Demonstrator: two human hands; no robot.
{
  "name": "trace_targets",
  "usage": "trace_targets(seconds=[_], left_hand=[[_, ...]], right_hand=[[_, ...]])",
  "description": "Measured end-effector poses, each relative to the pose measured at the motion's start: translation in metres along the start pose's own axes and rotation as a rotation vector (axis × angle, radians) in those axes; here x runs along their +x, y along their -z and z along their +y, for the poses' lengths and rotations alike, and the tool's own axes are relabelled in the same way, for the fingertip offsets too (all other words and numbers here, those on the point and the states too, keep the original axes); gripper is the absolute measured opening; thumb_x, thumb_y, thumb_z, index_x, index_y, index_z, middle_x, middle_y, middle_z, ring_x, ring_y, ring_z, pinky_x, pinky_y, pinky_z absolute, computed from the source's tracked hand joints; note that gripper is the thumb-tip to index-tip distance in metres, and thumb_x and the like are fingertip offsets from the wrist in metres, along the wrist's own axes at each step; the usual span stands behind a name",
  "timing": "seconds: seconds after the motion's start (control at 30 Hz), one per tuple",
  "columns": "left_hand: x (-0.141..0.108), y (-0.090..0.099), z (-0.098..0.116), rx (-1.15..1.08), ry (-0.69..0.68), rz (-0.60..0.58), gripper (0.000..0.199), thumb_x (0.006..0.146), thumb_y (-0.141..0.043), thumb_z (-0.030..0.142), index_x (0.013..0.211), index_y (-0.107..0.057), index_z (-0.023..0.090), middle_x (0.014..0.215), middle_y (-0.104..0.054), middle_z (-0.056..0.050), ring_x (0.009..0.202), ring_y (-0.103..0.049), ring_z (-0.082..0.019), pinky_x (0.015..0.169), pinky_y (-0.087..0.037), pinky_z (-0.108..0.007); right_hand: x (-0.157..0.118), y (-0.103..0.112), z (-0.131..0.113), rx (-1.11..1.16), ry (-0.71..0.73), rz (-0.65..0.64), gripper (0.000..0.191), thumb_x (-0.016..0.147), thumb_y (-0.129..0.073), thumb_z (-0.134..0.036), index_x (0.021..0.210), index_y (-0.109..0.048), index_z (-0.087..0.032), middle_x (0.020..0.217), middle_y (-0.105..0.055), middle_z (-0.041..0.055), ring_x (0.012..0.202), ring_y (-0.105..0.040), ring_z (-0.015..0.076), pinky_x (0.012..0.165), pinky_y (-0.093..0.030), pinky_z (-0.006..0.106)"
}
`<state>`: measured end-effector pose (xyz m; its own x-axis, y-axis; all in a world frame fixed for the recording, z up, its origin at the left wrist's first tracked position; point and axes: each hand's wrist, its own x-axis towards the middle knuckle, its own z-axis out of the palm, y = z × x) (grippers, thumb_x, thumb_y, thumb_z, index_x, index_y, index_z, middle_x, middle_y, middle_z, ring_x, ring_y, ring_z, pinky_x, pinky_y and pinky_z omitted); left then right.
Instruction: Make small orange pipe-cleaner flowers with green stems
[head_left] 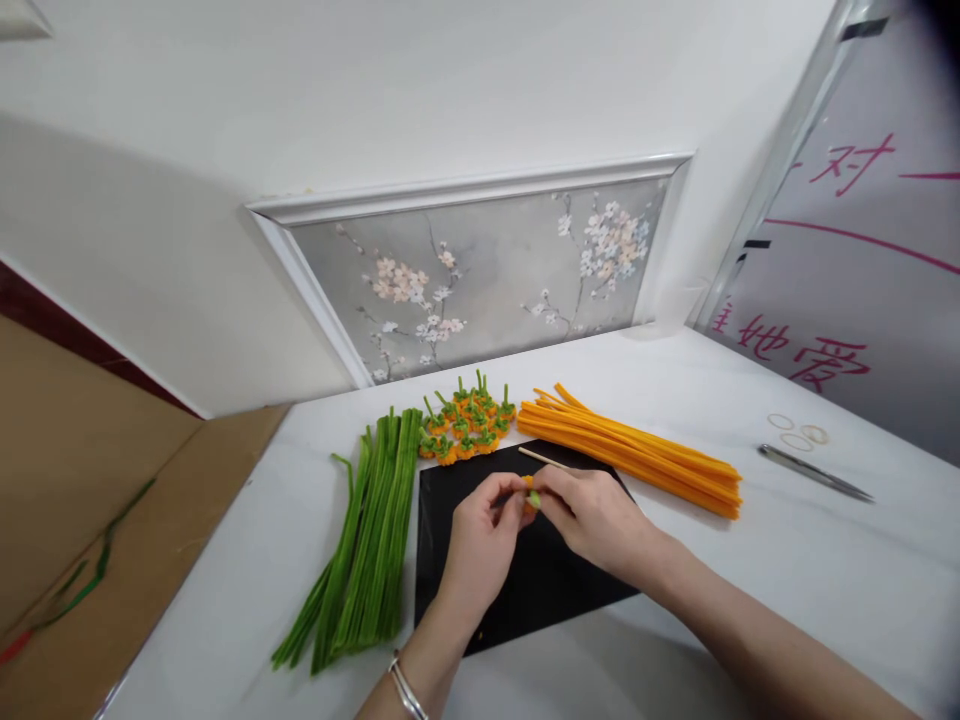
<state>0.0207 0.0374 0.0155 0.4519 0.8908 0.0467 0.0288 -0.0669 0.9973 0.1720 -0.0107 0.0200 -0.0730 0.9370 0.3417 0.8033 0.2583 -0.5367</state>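
Note:
Over a black mat, my left hand and my right hand meet, both closed in a pinch. Between their fingertips is a small orange pipe-cleaner piece, mostly hidden by the fingers. A light green bit shows at my right fingertips; whether it is a fingernail or part of the piece I cannot tell. A thin wooden stick juts out from behind my right hand. Beyond the mat stands a cluster of small orange pipe-cleaner pieces with green tops and upright stems.
Left of the mat lies a bundle of green pipe cleaners. Orange pipe cleaners lie behind and right. Further right are tweezers and several rubber bands on the white table. A cardboard box borders the left edge.

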Motion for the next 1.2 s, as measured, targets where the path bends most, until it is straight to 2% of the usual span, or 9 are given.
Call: trace_targets(seconds=[0.17,0.37,0.5,0.67,0.77,0.87,0.97,1.07,1.2], left_hand=[[-0.001,-0.002,-0.001,-0.016,0.009,-0.016,0.012,0.081,-0.060,0.024,0.088,-0.066,0.016,0.085,-0.068,-0.002,0.077,-0.067,-0.017,0.079,-0.057,-0.032],[-0.002,-0.001,0.001,0.104,-0.067,0.038,0.012,0.082,-0.060,0.026,0.086,-0.068,0.018,0.082,-0.069,-0.003,0.074,-0.064,-0.017,0.072,-0.055,-0.028],[-0.002,0.000,0.004,0.099,-0.110,0.074,0.007,0.075,-0.066,0.019,0.081,-0.069,0.017,0.081,-0.070,-0.003,0.075,-0.064,-0.017,0.071,-0.053,-0.025],[0.000,-0.001,0.002,-0.095,-0.036,0.084,0.013,0.079,-0.066,0.029,0.084,-0.066,0.017,0.081,-0.067,-0.002,0.074,-0.063,-0.015,0.073,-0.055,-0.028],[0.000,0.000,0.002,-0.057,-0.066,0.096,0.014,0.081,-0.064,0.030,0.085,-0.066,0.016,0.081,-0.066,-0.002,0.072,-0.062,-0.015,0.072,-0.054,-0.027],[-0.001,0.001,0.003,0.062,-0.107,0.098,0.014,0.084,-0.061,0.029,0.089,-0.067,0.017,0.077,-0.065,-0.002,0.069,-0.061,-0.014,0.068,-0.053,-0.025],[-0.003,0.001,0.003,0.159,-0.147,0.103,0.013,0.084,-0.059,0.026,0.088,-0.069,0.019,0.081,-0.068,-0.003,0.073,-0.063,-0.016,0.070,-0.052,-0.025],[-0.004,0.001,0.001,0.190,-0.172,0.085,0.014,0.084,-0.058,0.024,0.088,-0.070,0.020,0.086,-0.070,-0.003,0.077,-0.065,-0.017,0.072,-0.052,-0.026],[-0.004,0.000,0.002,0.196,-0.172,0.073,0.014,0.085,-0.057,0.023,0.088,-0.070,0.019,0.084,-0.070,-0.003,0.074,-0.064,-0.016,0.069,-0.051,-0.024]], right_hand=[[-0.002,0.000,0.000,-0.156,0.109,0.127,0.022,0.094,-0.046,-0.024,0.085,-0.066,-0.022,0.079,-0.064,0.0037,0.068,-0.059,0.0143,0.054,-0.033,0.022],[-0.006,-0.006,-0.008,-0.211,0.265,0.219,0.028,0.092,-0.041,-0.010,0.089,-0.066,-0.020,0.088,-0.068,0.0075,0.077,-0.060,0.0176,0.062,-0.043,0.026],[-0.006,-0.007,-0.010,-0.079,0.327,0.215,0.030,0.095,-0.038,-0.011,0.100,-0.066,-0.022,0.091,-0.071,0.0066,0.076,-0.060,0.0168,0.071,-0.048,0.028],[-0.002,0.010,-0.004,0.150,0.115,0.299,0.011,0.092,-0.052,-0.022,0.095,-0.063,-0.022,0.086,-0.067,0.0045,0.075,-0.063,0.0158,0.068,-0.051,0.026],[-0.002,0.013,0.000,0.070,0.094,0.215,0.009,0.089,-0.057,-0.023,0.095,-0.063,-0.020,0.090,-0.065,0.0060,0.076,-0.063,0.0169,0.068,-0.051,0.026],[-0.004,0.007,0.002,-0.106,0.120,0.115,0.017,0.093,-0.048,-0.020,0.093,-0.065,-0.018,0.086,-0.063,0.0078,0.074,-0.063,0.0191,0.064,-0.050,0.028],[-0.004,0.002,0.002,-0.123,0.100,0.106,0.024,0.094,-0.042,-0.018,0.090,-0.065,-0.018,0.081,-0.062,0.0078,0.070,-0.063,0.0185,0.061,-0.049,0.028],[-0.003,0.003,-0.002,0.092,0.015,0.140,0.019,0.090,-0.047,-0.019,0.085,-0.065,-0.020,0.079,-0.063,0.0060,0.066,-0.063,0.0167,0.060,-0.050,0.028],[0.000,0.006,-0.009,0.649,-0.292,0.033,0.014,0.084,-0.058,-0.031,0.077,-0.061,-0.019,0.063,-0.063,0.0007,0.054,-0.063,0.0138,0.053,-0.055,0.026]])
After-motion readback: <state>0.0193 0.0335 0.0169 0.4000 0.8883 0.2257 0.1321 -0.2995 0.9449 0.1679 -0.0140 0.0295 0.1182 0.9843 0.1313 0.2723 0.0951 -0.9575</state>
